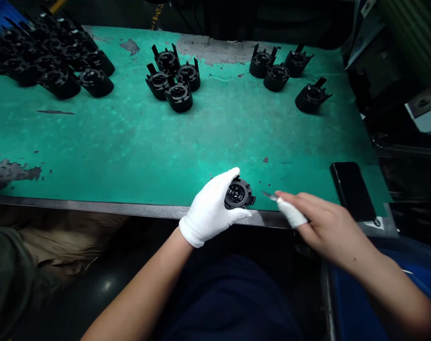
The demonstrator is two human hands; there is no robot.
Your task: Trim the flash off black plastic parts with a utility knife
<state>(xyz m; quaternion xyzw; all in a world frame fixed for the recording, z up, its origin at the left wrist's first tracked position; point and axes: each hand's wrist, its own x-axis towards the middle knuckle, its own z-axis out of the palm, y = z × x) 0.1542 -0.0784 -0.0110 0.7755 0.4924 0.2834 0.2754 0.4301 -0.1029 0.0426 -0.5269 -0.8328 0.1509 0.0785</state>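
My left hand point(211, 208), in a white glove, is closed around a round black plastic part point(238, 193) at the front edge of the green table point(130, 142). My right hand point(321, 220) is bare, with a white wrap on one finger. It pinches a small thin blade-like tool point(269, 195) whose tip points at the black part, a short gap away.
Several matching black parts stand in groups: a big pile at the far left point(52, 61), a cluster at centre back point(174, 78), a few at back right point(282, 68). A black phone point(352, 189) lies near the table's right front corner. A blue bin point(371, 293) sits below right.
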